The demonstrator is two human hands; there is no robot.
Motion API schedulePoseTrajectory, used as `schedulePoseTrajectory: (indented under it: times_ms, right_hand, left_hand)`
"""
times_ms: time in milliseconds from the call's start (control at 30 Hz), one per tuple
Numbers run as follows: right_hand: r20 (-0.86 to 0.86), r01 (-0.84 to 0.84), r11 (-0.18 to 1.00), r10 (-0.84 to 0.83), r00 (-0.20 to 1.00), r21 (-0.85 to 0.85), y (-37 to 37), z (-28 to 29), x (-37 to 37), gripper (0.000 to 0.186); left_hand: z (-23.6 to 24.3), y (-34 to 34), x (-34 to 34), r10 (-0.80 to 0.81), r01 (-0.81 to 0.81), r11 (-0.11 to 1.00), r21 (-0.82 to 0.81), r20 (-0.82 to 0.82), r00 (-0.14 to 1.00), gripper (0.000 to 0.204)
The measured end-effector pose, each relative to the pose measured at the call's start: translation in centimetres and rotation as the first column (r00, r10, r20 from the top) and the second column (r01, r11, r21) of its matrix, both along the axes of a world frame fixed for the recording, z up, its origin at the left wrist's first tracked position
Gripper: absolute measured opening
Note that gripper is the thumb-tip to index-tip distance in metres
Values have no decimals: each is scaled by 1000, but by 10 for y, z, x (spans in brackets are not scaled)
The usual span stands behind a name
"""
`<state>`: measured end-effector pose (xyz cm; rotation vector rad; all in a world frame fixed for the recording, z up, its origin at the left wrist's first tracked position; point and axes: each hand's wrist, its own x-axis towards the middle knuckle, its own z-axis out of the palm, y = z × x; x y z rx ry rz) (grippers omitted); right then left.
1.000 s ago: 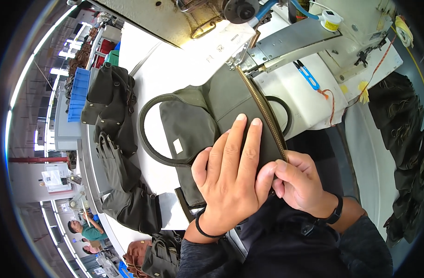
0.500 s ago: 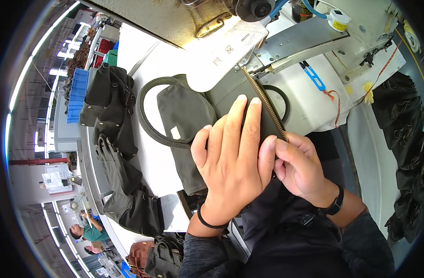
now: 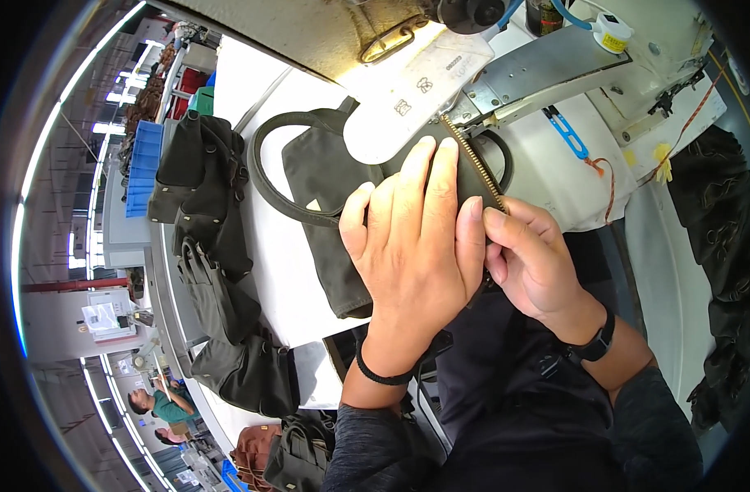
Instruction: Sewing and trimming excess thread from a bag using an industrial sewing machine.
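Note:
A dark olive bag (image 3: pixel 331 271) with looped handles lies on the white table, under a sewing machine (image 3: pixel 580 66) with a white plate over the bag. A brass zipper (image 3: pixel 470 156) runs along its right edge from the machine's foot. My left hand (image 3: pixel 416 254) lies flat on the bag, fingers stretched out just left of the zipper. My right hand (image 3: pixel 529 258) pinches the zippered edge near its lower end, beside my left thumb.
Several dark bags (image 3: pixel 207 238) line the left side of the table, with a blue bin (image 3: pixel 143 168) beyond. Blue snips (image 3: pixel 566 134) lie right of the zipper. Dark pieces (image 3: pixel 711 271) hang at the far right. Lower left are a brown bag (image 3: pixel 252 451) and a co-worker (image 3: pixel 170 406).
Both hands and the bag have moved upward, toward the machine, and more of the bag's far part is now under the white plate.

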<state>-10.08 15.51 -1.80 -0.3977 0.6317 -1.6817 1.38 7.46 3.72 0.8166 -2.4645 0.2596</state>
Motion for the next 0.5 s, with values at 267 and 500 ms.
schedulePoseTrajectory:
  times_ms: [267,500]
  right_hand:
    - [-50,10,1000,-10,999,-13,-15,-5,-3,23]
    - [-80,26,1000,-27,996,-8,-37,-4,-9,25]
  left_hand:
    - [-15,-17,-2,-40,33,997,-67,-96,995,39]
    - [-24,-40,-10,-179,151,982,-111,-323,929,13]
